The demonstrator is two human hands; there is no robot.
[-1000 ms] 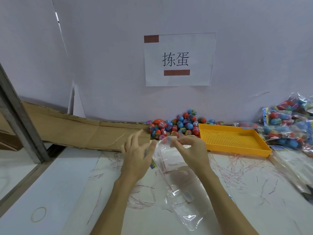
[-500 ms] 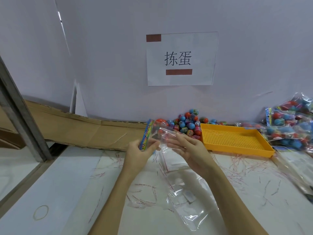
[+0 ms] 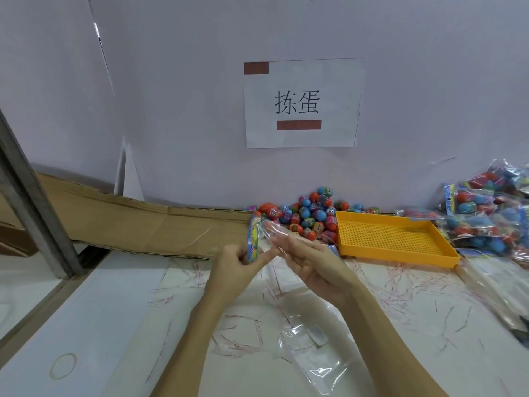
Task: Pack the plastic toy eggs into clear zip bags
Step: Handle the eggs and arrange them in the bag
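Clear zip bag (image 3: 267, 233) pinched by left hand (image 3: 237, 263), right hand (image 3: 309, 259) flat-fingered inside, beside yellow tray (image 3: 400, 253).

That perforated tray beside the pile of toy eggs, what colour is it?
Yellow-orange; the tray shows best in the head view, the only one.

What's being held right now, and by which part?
A clear zip bag. The left hand pinches its colourful printed header edge; the right hand lies with straight fingers against the clear film at the bag's mouth.

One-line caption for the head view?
Left hand pinches a clear zip bag's colourful header; right hand opens it.
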